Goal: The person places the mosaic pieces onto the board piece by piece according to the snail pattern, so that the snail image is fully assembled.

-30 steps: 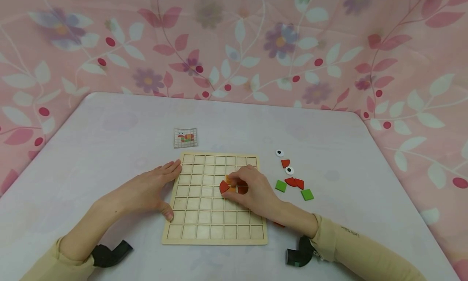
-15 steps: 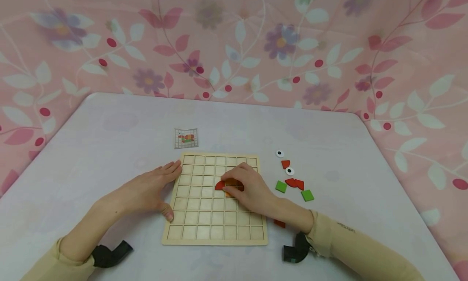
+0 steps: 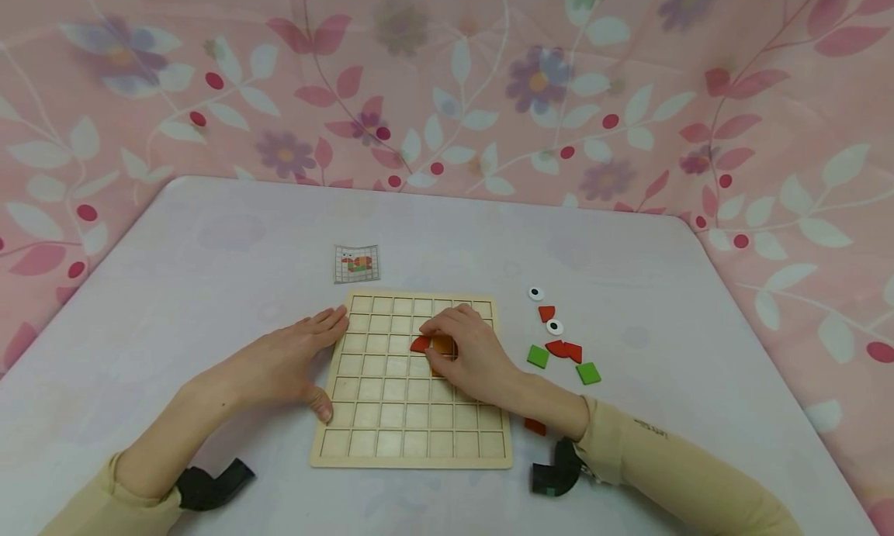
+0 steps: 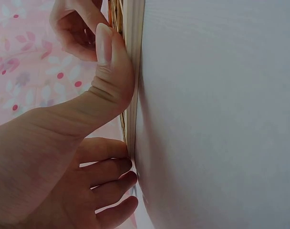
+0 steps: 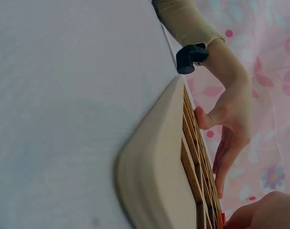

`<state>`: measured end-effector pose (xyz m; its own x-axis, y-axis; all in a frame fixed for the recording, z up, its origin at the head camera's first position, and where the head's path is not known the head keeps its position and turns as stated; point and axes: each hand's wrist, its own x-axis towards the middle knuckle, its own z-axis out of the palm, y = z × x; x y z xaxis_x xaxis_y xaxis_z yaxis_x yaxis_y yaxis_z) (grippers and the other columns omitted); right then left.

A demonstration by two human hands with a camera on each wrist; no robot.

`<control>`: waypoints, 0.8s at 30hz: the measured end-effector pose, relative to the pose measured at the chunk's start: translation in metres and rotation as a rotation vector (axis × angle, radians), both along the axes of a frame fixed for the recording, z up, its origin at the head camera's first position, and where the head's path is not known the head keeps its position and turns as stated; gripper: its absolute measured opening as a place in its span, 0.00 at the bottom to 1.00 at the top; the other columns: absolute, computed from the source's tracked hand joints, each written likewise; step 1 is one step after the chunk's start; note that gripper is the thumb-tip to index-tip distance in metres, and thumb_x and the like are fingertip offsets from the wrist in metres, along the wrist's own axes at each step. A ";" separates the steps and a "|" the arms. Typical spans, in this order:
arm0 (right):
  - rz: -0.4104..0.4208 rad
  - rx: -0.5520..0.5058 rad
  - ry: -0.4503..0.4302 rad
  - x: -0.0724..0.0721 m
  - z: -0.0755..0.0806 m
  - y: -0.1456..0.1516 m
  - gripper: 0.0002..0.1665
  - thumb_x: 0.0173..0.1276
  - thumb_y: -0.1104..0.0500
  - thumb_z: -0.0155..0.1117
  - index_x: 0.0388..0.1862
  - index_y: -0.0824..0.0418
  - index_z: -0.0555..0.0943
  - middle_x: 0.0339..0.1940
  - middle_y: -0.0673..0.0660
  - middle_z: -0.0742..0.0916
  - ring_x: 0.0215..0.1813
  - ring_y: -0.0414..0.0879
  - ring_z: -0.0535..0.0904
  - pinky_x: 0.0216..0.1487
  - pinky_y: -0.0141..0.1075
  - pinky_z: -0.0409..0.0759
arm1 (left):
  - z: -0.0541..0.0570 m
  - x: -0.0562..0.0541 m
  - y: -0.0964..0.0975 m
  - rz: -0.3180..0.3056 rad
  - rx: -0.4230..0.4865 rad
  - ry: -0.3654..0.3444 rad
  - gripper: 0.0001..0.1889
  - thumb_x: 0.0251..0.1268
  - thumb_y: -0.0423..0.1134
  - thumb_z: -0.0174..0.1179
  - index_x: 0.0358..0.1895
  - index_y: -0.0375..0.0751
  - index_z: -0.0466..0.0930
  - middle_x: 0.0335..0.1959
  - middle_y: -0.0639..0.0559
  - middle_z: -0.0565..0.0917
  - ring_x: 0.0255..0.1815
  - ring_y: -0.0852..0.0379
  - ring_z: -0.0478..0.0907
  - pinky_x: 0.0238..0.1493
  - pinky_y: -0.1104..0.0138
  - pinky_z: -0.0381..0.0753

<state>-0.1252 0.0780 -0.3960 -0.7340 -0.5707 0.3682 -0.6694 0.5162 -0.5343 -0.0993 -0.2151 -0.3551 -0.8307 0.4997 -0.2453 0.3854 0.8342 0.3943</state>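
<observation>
A wooden grid board (image 3: 363, 448) lies on the table, its surface divided into square cells. My left hand (image 3: 279, 361) rests along the board's left edge with fingers straight and thumb spread, as the left wrist view shows. Over the board's right half, my right hand (image 3: 476, 357) pinches a red quarter-round piece (image 3: 420, 344) between thumb and fingertips. Orange pieces (image 3: 443, 344) sit in the cells just right of it, partly covered by the right hand. In the right wrist view, only part of the right hand (image 5: 264, 212) shows at the bottom corner.
Right of the board lie green squares (image 3: 588, 373), red pieces (image 3: 556, 349) and two eye discs (image 3: 535, 294). Another red piece (image 3: 535, 426) lies beside the right forearm. A small picture card (image 3: 357, 264) lies behind the board. Black wrist mounts (image 3: 213, 485) hang below both wrists.
The right hand has turned the red quarter-round piece and shifted it slightly left and away from the person, uncovering more orange. The left hand has stayed at the board's edge.
</observation>
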 end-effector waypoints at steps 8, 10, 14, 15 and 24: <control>-0.016 -0.010 -0.031 0.002 0.000 0.002 0.14 0.64 0.69 0.63 0.48 0.58 0.85 0.46 0.49 0.87 0.50 0.43 0.76 0.50 0.36 0.79 | 0.000 -0.001 0.001 -0.009 0.000 0.005 0.70 0.26 0.68 0.75 0.76 0.28 0.57 0.80 0.35 0.53 0.79 0.35 0.52 0.75 0.41 0.59; -0.021 -0.010 -0.048 0.003 0.000 0.003 0.14 0.65 0.66 0.64 0.48 0.57 0.85 0.47 0.48 0.87 0.50 0.42 0.76 0.50 0.36 0.79 | 0.000 -0.001 0.001 -0.007 -0.001 0.005 0.70 0.27 0.68 0.75 0.76 0.27 0.57 0.80 0.35 0.53 0.79 0.35 0.52 0.75 0.41 0.59; 0.011 -0.017 -0.068 0.003 0.000 0.004 0.13 0.66 0.63 0.67 0.49 0.55 0.85 0.47 0.46 0.87 0.50 0.40 0.74 0.48 0.34 0.78 | 0.001 0.000 0.000 0.002 -0.003 0.004 0.70 0.27 0.69 0.74 0.76 0.28 0.56 0.80 0.36 0.53 0.79 0.35 0.52 0.74 0.41 0.59; 0.026 -0.017 -0.069 0.002 0.000 0.003 0.13 0.66 0.62 0.67 0.49 0.54 0.85 0.47 0.46 0.87 0.50 0.40 0.74 0.48 0.34 0.78 | 0.001 0.000 0.000 0.003 -0.001 0.003 0.70 0.27 0.69 0.74 0.76 0.28 0.56 0.80 0.36 0.53 0.79 0.35 0.52 0.74 0.41 0.59; 0.063 0.007 -0.040 0.000 -0.001 0.002 0.12 0.66 0.63 0.69 0.48 0.56 0.85 0.46 0.47 0.88 0.50 0.41 0.75 0.49 0.34 0.79 | 0.000 0.001 0.001 -0.001 0.004 0.004 0.70 0.28 0.69 0.74 0.76 0.28 0.56 0.80 0.36 0.53 0.80 0.35 0.52 0.75 0.41 0.59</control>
<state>-0.1247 0.0803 -0.3968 -0.7106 -0.6187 0.3351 -0.6789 0.4778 -0.5575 -0.0987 -0.2142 -0.3547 -0.8310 0.5018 -0.2399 0.3883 0.8323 0.3957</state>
